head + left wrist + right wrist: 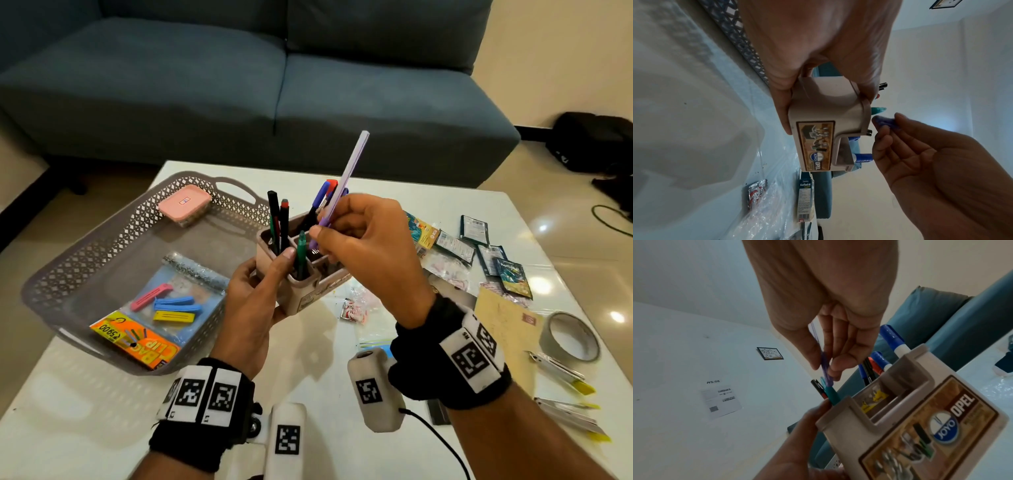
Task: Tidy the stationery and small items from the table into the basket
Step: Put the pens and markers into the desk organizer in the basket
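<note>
Overhead, left hand [251, 301] grips organizer [308, 291]; right hand [366, 246] pinches purple pen [342, 181], seemingly above it.

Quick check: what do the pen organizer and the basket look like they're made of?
Pen organizer: looks like moulded rigid plastic, beige, matte, with rounded edges and a glossy printed label. Basket: also seems plastic, grey, with a moulded lattice wall and cut-out handle; semi-matte sheen.

My left hand [251, 301] grips the pen holder [301, 274] beside the basket [102, 260]; my right hand [370, 250] pinches a purple pen [342, 185] above it.
</note>
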